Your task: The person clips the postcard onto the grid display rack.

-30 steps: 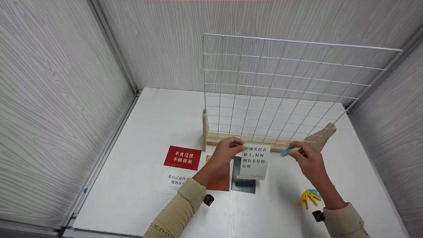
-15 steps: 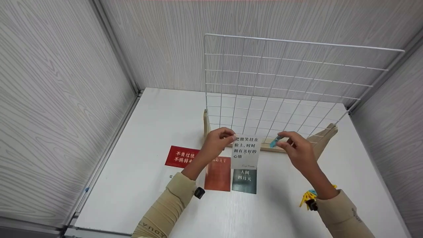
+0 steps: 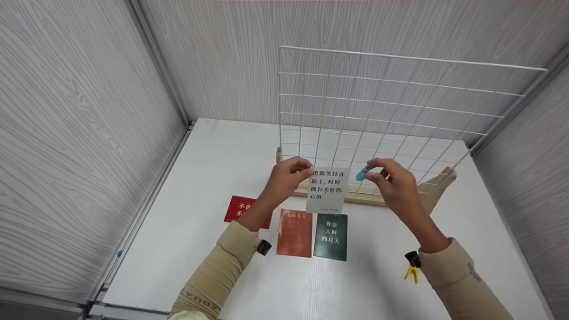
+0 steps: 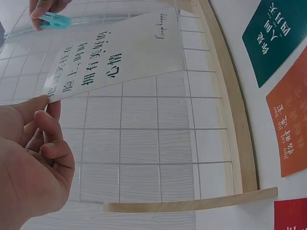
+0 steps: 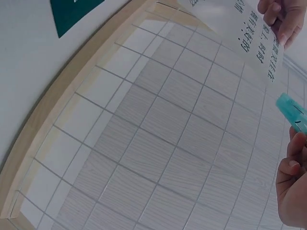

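My left hand (image 3: pixel 286 180) pinches a white card (image 3: pixel 328 191) with dark Chinese lettering by its upper left corner, between thumb and fingers. The card hangs upright in front of the white wire grid (image 3: pixel 400 106). In the left wrist view, the left thumb and fingertips (image 4: pixel 45 103) meet at the card's corner. My right hand (image 3: pixel 395 182) pinches a light blue clothespin (image 3: pixel 362 173), just to the right of the card. The right wrist view shows the clothespin (image 5: pixel 291 111) apart from the card's edge, its rear end between thumb and fingers.
The grid stands on a wooden base (image 3: pixel 364 198) with wooden side feet. On the table (image 3: pixel 284 289) lie a red card (image 3: pixel 235 209), an orange-red card (image 3: pixel 294 235) and a dark green card (image 3: pixel 330 238). A yellow clothespin (image 3: pixel 412 274) shows beside the right wrist.
Both hands have moved forward and left, toward the grid, with the white card and the blue clothespin. The green card's lettering, earlier covered, is now in sight.
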